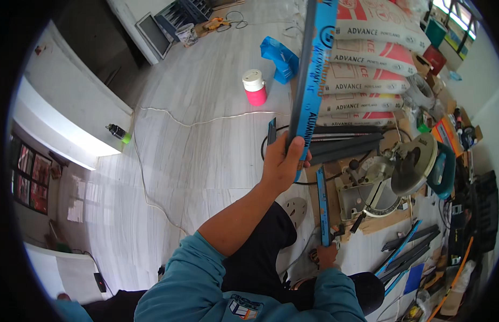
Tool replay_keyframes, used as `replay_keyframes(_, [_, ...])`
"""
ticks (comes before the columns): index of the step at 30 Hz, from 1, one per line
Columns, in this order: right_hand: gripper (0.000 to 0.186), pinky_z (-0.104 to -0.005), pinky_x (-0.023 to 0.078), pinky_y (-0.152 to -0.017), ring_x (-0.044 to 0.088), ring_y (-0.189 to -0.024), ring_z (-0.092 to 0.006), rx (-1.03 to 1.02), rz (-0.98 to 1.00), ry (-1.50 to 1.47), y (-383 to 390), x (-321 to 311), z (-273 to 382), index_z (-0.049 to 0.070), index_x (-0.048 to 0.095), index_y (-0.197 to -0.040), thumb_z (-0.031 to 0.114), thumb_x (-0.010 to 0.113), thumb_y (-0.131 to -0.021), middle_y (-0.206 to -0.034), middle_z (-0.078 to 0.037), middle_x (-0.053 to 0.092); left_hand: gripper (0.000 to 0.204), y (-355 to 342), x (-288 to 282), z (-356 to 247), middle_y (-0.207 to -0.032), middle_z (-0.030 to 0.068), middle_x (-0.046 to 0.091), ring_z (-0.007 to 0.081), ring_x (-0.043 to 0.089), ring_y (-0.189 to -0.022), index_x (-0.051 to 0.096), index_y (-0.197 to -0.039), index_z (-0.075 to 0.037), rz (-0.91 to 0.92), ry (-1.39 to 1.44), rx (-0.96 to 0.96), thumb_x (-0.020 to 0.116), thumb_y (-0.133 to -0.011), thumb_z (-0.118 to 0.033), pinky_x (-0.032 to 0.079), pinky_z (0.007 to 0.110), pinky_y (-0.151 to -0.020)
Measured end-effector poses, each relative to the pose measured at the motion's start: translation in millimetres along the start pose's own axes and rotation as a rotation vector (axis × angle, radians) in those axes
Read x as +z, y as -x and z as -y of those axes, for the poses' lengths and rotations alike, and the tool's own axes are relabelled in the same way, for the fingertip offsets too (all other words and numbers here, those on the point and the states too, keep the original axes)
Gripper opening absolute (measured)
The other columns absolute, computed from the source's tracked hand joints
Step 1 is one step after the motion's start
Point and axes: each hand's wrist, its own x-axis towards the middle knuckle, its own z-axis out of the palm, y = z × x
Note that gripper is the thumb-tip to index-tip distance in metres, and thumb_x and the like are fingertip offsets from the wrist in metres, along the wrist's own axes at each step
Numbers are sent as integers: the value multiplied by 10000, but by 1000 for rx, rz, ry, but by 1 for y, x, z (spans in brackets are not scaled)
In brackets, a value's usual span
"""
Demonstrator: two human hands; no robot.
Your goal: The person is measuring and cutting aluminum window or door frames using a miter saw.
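Observation:
My left hand (284, 163) is wrapped round the lower part of a long dark aluminium bar (312, 80) with blue printed film on one face. The bar rises steeply past the top edge of the view. Lower right, my right hand (328, 255) is closed at the near end of a shorter blue-faced bar (322, 206); its fingers are partly hidden. A small dark piece (338, 232) lies against that hand, too small to name. Just right of the shorter bar stands a miter saw (416, 166) with a round blade and a metal base.
Cement bags (362, 80) are stacked behind the saw, with dark bars (346, 145) before them. More bars (408, 249) lie lower right. On the tiled floor are a pink-and-white jug (254, 88), a blue plastic bag (279, 59), a green-and-black bottle (118, 133) and a white cable (206, 119).

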Motion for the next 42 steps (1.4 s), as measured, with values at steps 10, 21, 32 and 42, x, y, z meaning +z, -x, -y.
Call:
replay_keyframes(10, [533, -470, 477, -938, 604, -1091, -427, 29, 41, 26, 3, -11, -13, -17, 536, -1163, 231, 721, -728, -1122, -253, 638, 382, 6, 8, -1, -781, 55, 619, 107, 586, -670, 564, -996, 0, 53, -81, 39, 494, -1010, -375, 496, 269, -627])
replay_keyframes(21, [782, -435, 496, -949, 614, -1096, -401, -52, 278, 252, -18, 25, -38, -58, 497, -1234, 323, 815, -630, -1178, -233, 631, 416, 11, 35, -6, -751, 58, 623, 97, 589, -657, 569, -982, 21, 132, -165, 14, 519, -999, -392, 491, 259, -594])
replay_keyframes(32, [342, -371, 521, -695, 661, -749, -266, -356, 34, -104, -59, 18, -31, 22, 659, -992, 282, 723, -780, -779, -96, 677, 375, 27, 81, -8, -631, 58, 620, 161, 614, -542, 569, -930, -15, 184, -182, 142, 518, -991, -382, 470, 304, -532])
replay_keyframes(42, [568, -264, 496, -765, 600, -999, -165, -784, 277, -1295, 115, -256, 170, 86, 399, -1344, 379, 648, -926, -1181, -95, 584, 446, 69, 87, -6, -716, 110, 672, 208, 665, -619, 576, -1023, 13, 358, -342, 119, 527, -976, -428, 513, 320, -596])
